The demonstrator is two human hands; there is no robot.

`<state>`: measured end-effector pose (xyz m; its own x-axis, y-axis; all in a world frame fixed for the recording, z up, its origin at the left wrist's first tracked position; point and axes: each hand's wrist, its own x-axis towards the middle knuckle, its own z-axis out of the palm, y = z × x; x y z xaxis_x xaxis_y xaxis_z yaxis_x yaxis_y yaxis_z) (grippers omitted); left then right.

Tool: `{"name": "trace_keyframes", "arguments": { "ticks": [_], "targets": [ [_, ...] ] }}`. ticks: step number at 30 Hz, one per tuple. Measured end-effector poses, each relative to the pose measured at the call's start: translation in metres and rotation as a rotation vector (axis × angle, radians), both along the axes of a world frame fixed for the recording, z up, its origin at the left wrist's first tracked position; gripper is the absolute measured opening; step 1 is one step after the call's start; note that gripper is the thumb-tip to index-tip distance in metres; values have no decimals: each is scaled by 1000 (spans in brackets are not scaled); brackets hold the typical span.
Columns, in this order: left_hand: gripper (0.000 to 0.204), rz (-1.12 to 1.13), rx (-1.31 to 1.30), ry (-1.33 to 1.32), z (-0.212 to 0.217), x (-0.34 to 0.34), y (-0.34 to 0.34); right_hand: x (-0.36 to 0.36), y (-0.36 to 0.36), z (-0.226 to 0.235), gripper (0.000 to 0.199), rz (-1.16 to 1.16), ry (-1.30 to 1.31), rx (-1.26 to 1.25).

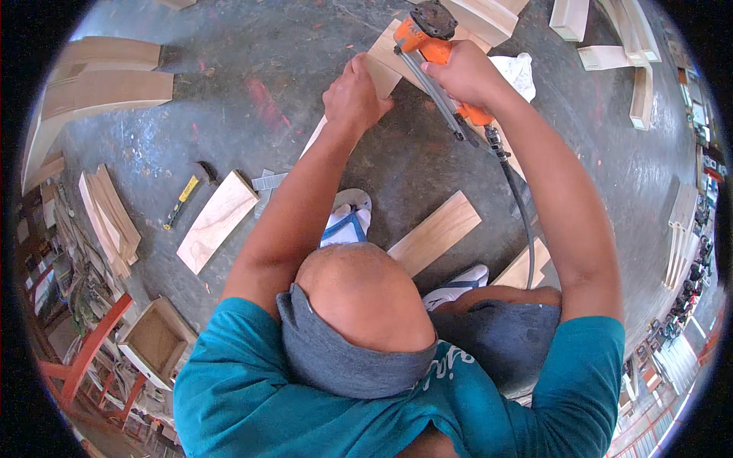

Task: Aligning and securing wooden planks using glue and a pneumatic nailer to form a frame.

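Observation:
My right hand (467,75) is wrapped round the grip of an orange nail gun (437,52). Its black head sits over pale wooden pieces at the top, and its grey magazine slants down toward me. A black air hose (521,202) runs from the tool's handle back past my knee. My left hand (355,99) is closed on a pale wooden board (384,74), just left of the nail gun. Part of that board is hidden under my hand and forearm. Where the tool's nose meets the wood cannot be made out.
Nail strips (269,182), a yellow-handled tool (182,200) and a board (219,217) lie on the floor at left. Another board (435,233) lies between my feet. Assembled wooden pieces (114,90) stand far left, others (611,57) far right. A white cloth (518,75) lies beside my right hand.

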<state>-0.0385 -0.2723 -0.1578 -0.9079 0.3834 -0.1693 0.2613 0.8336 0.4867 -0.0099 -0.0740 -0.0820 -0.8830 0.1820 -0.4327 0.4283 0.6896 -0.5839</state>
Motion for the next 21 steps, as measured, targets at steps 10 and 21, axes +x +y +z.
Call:
{"name": "trace_keyframes", "arguments": {
  "ticks": [10, 21],
  "targets": [
    [84, 21, -4, 13, 5, 3, 4, -6, 1, 6, 42, 15, -31, 38],
    [81, -17, -21, 46, -1, 1, 2, -7, -7, 11, 39, 59, 20, 108]
  ]
}}
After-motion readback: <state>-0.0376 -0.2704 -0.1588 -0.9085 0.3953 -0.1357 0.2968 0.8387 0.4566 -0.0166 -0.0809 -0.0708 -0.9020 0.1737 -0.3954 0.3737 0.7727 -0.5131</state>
